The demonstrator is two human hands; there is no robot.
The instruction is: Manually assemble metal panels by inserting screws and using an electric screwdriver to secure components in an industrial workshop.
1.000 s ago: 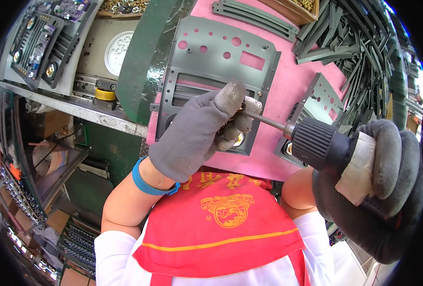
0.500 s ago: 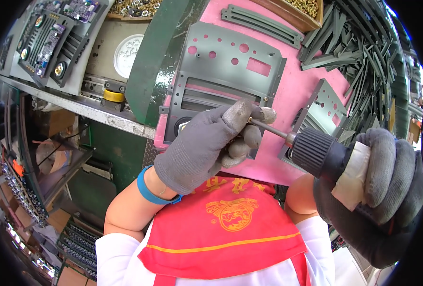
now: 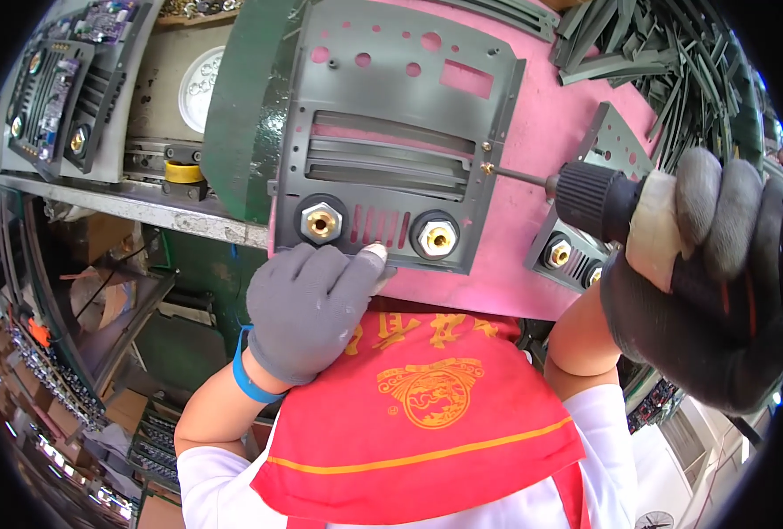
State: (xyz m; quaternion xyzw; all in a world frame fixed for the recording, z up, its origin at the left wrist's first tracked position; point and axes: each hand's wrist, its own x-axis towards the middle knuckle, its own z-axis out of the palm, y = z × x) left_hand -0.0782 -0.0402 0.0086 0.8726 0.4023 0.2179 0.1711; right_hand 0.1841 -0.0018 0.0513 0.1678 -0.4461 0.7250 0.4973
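A dark grey metal panel (image 3: 391, 97) lies on the pink work surface, with round holes, a rectangular window and long slots. Two brass connectors with hex nuts, left (image 3: 323, 223) and right (image 3: 435, 237), sit along its near edge. My right hand (image 3: 709, 256), in a dark glove, wraps round a black power screwdriver (image 3: 592, 199). Its bit reaches left to a small brass screw (image 3: 488, 168) at the panel's right edge; another screw sits just above. My gloved left hand (image 3: 312, 304) is at the panel's near edge, fingers curled, thumb by the narrow slots. Whatever its fingers hold is hidden.
At right lies a second panel (image 3: 616, 141) with brass connectors. Behind it are piled dark grey strips (image 3: 647, 62). Panels with circuit boards (image 3: 48, 106), a white round dish (image 3: 201, 88) and a yellow roll (image 3: 182, 172) are at left.
My left hand has left the screwdriver tip and moved down-left to the panel's near edge. The driver's bit, with a screw at its tip, has come to the panel's right edge.
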